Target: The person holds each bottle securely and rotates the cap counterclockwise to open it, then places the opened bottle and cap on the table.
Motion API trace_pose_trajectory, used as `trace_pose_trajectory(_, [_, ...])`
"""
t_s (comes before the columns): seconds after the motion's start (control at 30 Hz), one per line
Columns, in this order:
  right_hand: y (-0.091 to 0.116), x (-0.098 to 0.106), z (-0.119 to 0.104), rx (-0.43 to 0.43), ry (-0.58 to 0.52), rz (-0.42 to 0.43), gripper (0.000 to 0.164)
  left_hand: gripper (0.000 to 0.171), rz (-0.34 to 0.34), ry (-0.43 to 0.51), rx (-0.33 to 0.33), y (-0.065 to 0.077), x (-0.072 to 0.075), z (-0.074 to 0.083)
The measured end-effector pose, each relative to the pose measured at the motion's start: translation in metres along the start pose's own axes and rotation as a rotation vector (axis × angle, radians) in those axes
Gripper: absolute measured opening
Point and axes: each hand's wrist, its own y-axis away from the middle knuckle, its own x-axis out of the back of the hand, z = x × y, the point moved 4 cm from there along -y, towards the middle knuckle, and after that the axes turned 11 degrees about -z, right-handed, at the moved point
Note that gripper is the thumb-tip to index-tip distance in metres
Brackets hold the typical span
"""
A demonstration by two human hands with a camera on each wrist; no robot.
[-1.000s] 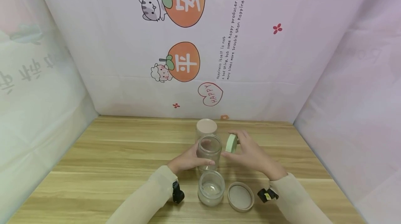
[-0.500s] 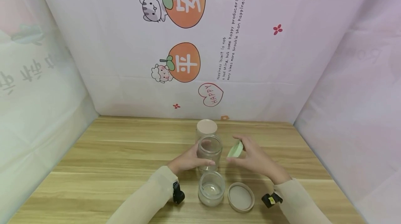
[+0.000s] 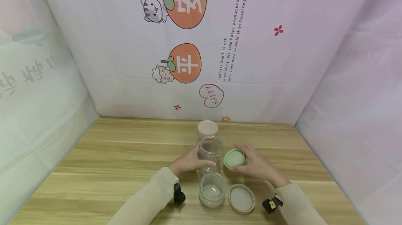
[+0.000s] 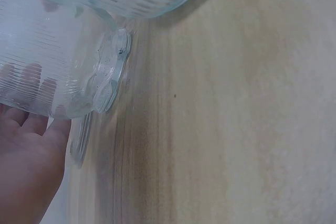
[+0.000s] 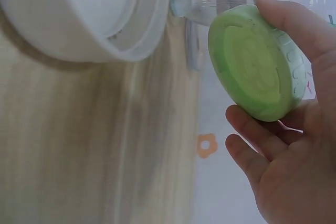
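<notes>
In the head view my left hand (image 3: 188,162) wraps round a tall, clear glass jar (image 3: 211,155) that stands upright with its mouth uncovered. The left wrist view shows those fingers through the ribbed glass. To the right of that jar, my right hand (image 3: 255,165) holds a light green lid (image 3: 235,158) by its edge, thumb on one side and fingers on the other. The lid's hollow inner side faces up toward the head camera. Its flat outer face (image 5: 252,66) shows in the right wrist view.
A shorter open glass jar (image 3: 212,190) stands nearest the body, with a beige lid (image 3: 241,198) lying hollow side up beside it. Behind the held jar is another jar with a pale pink lid (image 3: 207,128). Printed cloth (image 3: 251,95) hangs at the wooden table's (image 3: 125,141) back edge.
My right hand has turned the green lid from standing on edge to lying nearly flat, hollow side up, and brought it slightly lower and nearer. My left hand keeps its grip on the jar.
</notes>
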Motion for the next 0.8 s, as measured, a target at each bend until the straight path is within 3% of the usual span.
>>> trace_pose_trajectory(0.8, [0.006,-0.019,0.028,0.041,-0.003,-0.031,0.096,0.082,0.006,0.022,-0.001,0.002,-0.001,0.003])
